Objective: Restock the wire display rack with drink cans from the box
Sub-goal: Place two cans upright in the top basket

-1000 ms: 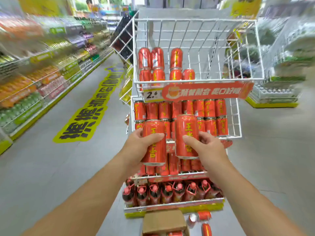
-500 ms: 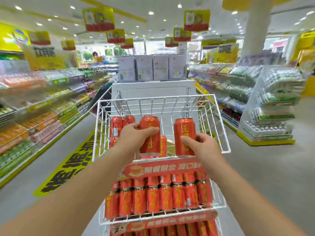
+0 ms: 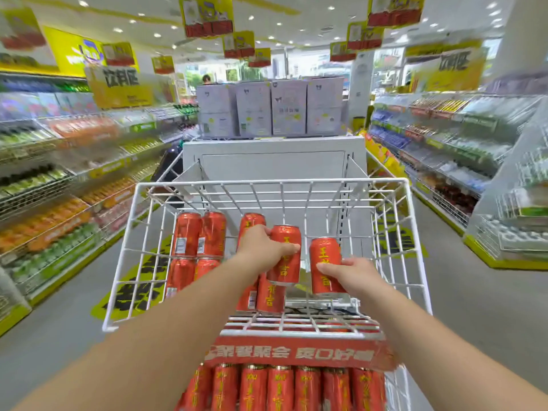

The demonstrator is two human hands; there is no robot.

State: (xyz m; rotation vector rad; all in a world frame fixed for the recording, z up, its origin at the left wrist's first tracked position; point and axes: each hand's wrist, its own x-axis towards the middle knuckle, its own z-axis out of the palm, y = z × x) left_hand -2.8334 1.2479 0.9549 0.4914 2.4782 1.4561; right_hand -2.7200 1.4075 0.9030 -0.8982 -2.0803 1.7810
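Since half a second ago, both held cans have been carried over the front rim and lowered into the white wire top basket (image 3: 272, 183) of the display rack, so this pair is judged nearly placed. The basket is made of thin coated rods welded into an open grid (the floor shows through it). Smooth red cylindrical metal cans with gold lettering (image 3: 197, 232) are stacked two high at its back left corner. A glossy red can (image 3: 283, 269) is gripped by the left hand (image 3: 261, 247) above a lower can near the middle. A second red can (image 3: 324, 256) is clasped by the right hand (image 3: 353, 272), fingers curled round it, low toward the front right. Whether it touches the wire floor cannot be told.
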